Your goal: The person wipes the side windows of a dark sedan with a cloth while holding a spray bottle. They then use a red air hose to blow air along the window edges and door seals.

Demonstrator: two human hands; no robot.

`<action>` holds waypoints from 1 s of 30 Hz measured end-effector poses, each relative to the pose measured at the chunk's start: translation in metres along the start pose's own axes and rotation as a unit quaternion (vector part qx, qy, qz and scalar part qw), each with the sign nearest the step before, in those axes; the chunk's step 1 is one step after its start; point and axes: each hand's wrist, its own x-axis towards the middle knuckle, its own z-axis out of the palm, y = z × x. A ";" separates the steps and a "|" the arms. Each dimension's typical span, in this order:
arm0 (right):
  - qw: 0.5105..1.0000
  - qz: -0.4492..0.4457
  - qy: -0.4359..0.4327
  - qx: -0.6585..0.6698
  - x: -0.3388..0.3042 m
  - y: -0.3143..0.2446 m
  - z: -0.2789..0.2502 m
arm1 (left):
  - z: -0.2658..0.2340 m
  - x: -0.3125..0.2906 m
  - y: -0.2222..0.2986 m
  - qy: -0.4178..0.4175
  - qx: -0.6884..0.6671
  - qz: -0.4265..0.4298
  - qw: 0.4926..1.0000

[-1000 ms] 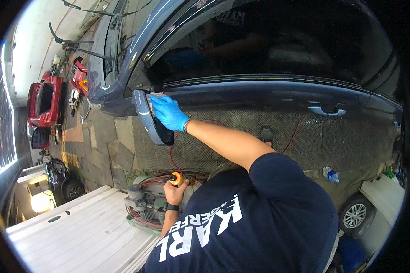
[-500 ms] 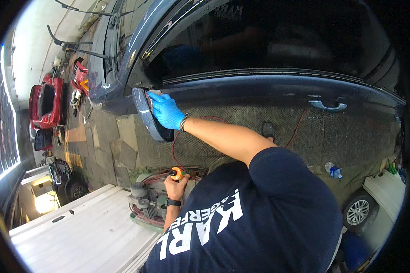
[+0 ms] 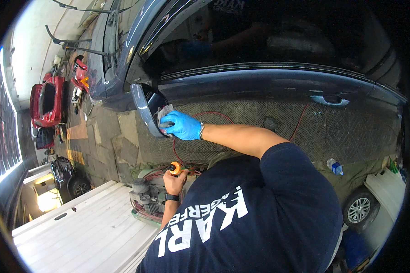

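My right hand (image 3: 183, 126), in a blue glove, is closed on a crumpled greyish cloth (image 3: 164, 113). It presses the cloth against the outer end of a dark blue car's side mirror (image 3: 143, 111). Lower down and to the left, close to my body, my bare left hand (image 3: 174, 183) is wrapped round an orange bottle (image 3: 176, 169) with a dark top. A black watch (image 3: 171, 197) sits on that wrist. The car door (image 3: 241, 86), with its dark window, stretches across beyond both hands.
A compressor-like machine (image 3: 148, 198) with coiled red hoses stands below my left hand. White panels (image 3: 86, 227) lie at lower left. A red car body part (image 3: 48, 101) stands at far left. A plastic bottle (image 3: 335, 166) lies on the floor at right, near a wheel (image 3: 359, 210).
My right hand has slid the cloth along the mirror, from its end near the door to its outer end, closer to me. My left hand still holds the orange bottle, nearly unmoved.
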 end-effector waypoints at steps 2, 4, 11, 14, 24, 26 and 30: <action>1.000 -0.009 -0.002 0.007 -0.007 0.004 0.001 | 0.001 0.000 -0.029 0.023 0.028 0.033 0.999; 1.000 0.004 -0.006 0.006 -0.025 0.022 0.003 | 0.001 0.001 -0.020 0.019 0.026 0.015 0.999; 0.992 0.120 0.023 -0.017 -0.011 0.063 0.005 | 0.002 -0.006 -0.034 0.029 0.072 0.026 0.997; 0.996 0.079 -0.043 -0.020 -0.020 0.028 0.000 | 0.001 -0.016 -0.021 0.013 0.021 -0.003 1.000; 0.993 0.070 -0.058 -0.070 -0.003 0.056 -0.012 | -0.005 -0.023 -0.023 0.014 -0.003 -0.011 1.000; 0.993 0.006 -0.084 -0.078 -0.006 0.031 -0.014 | -0.005 -0.025 -0.033 0.020 -0.009 -0.023 0.999; 0.998 0.041 -0.056 -0.012 -0.005 0.003 -0.014 | -0.004 -0.022 -0.051 0.025 0.010 -0.010 1.000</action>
